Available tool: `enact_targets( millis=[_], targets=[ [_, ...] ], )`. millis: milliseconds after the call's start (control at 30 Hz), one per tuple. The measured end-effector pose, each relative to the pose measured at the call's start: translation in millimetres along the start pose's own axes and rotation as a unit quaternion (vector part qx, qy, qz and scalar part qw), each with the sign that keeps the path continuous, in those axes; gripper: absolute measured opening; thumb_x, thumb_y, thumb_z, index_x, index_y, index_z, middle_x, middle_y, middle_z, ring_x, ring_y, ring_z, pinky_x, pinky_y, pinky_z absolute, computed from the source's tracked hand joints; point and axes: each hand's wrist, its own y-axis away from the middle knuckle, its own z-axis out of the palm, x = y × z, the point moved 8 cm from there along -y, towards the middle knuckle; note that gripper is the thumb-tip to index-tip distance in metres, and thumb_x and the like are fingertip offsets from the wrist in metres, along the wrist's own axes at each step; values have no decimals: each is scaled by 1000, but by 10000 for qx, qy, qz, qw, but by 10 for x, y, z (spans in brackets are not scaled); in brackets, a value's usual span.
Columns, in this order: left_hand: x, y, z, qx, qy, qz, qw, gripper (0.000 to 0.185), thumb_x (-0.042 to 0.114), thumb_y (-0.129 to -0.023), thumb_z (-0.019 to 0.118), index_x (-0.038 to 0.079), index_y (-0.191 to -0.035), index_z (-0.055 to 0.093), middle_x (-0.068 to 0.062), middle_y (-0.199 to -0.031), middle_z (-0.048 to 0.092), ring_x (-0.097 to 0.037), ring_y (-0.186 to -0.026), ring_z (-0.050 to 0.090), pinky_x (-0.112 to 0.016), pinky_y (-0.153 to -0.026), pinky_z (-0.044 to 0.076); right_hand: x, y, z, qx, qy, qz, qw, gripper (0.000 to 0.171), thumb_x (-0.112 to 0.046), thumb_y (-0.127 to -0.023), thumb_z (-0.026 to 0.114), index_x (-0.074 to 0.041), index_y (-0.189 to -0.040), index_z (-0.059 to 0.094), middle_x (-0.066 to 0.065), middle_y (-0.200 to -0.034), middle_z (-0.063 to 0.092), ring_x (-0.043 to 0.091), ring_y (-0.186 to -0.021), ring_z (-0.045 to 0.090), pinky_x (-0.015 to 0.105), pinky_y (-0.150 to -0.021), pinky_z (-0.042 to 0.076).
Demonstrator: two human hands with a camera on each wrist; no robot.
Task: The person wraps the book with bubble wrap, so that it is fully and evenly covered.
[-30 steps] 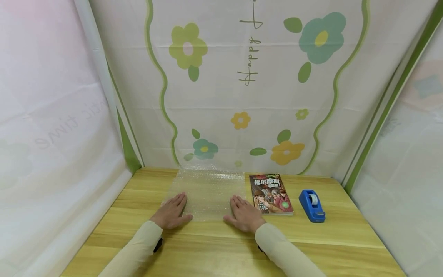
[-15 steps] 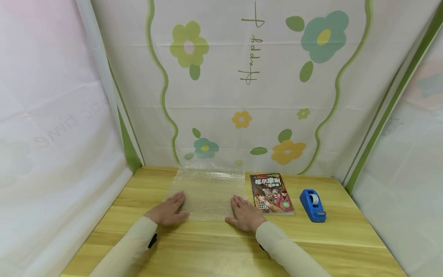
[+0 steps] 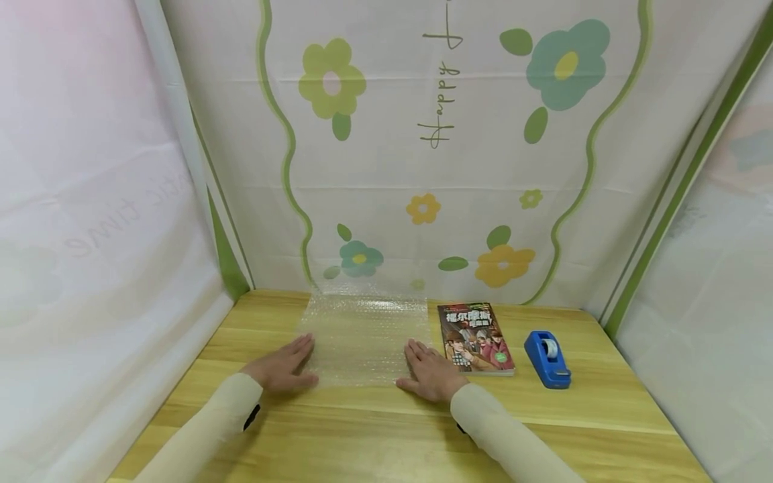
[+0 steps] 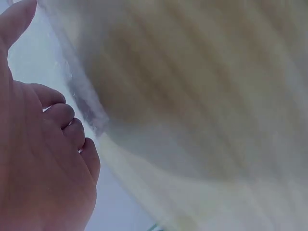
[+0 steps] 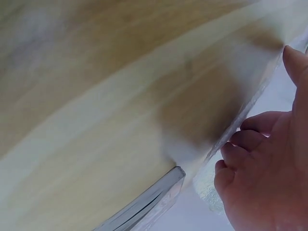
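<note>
Bubble wrap sheet flat on bench, long axis near-to-far. Left hand flat, fingers straight, at sheet's near-left corner; right hand flat, released, on near-right corner. Book just right of sheet.

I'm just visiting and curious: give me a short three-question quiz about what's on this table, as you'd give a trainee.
1. True or false: the book lies on top of the bubble wrap.
2. Which lies farthest toward the person's right? A book, B tape dispenser, C bubble wrap.
3. What do the left hand and right hand rest on?

Key: 1 false, it lies beside the wrap. 2 B. 3 The near corners of the bubble wrap, fingers flat.
</note>
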Motion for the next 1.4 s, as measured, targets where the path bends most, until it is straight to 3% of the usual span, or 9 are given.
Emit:
enact_targets(
  millis=[133,533,800,1000,1267,1400],
  targets=[
    [27,16,49,-55,50,-2,10000,98,54,-102,62,-12,-163,22,-31,-173,17,-52,-160,19,-65,-128,25,8,0,1,-8,-42,-5,10000,88,-62,-106,50,-1,-166,30,17,-175,28,32,-163,29,47,-132,30],
    [192,45,98,217,-65,-96,9997,94,49,-104,63,-18,-159,25,-38,-170,19,-55,-158,21,-65,-128,26,-144,-16,-63,206,-253,232,9992,86,-61,-108,46,1,-165,29,20,-175,25,36,-162,28,49,-132,28],
    [281,54,163,210,46,-347,9992,97,56,-105,58,-17,-160,25,-36,-171,16,-51,-161,18,-63,-130,24,-249,-65,-47,242,-368,484,9979,86,-58,-109,47,4,-164,29,23,-174,24,39,-162,27,51,-133,25],
    [224,91,105,72,292,-440,9986,96,55,-105,58,-12,-163,22,-31,-174,13,-50,-162,15,-63,-130,22,-229,-87,-19,134,-327,427,9985,86,-58,-108,49,4,-164,29,22,-174,24,37,-162,27,50,-133,26],
    [104,78,1,189,193,32,9996,96,51,-104,62,-13,-162,20,-34,-172,13,-54,-160,17,-66,-129,23,-135,-110,-19,-15,-218,152,9996,87,-60,-107,49,1,-165,29,19,-175,24,35,-163,26,48,-133,27],
    [56,72,14,172,238,60,9996,99,51,-103,65,-13,-163,19,-33,-173,13,-53,-160,16,-66,-129,22,-86,-121,-11,-119,-117,0,9999,87,-62,-107,49,-1,-166,29,17,-176,24,33,-163,26,46,-133,28]
  ],
)
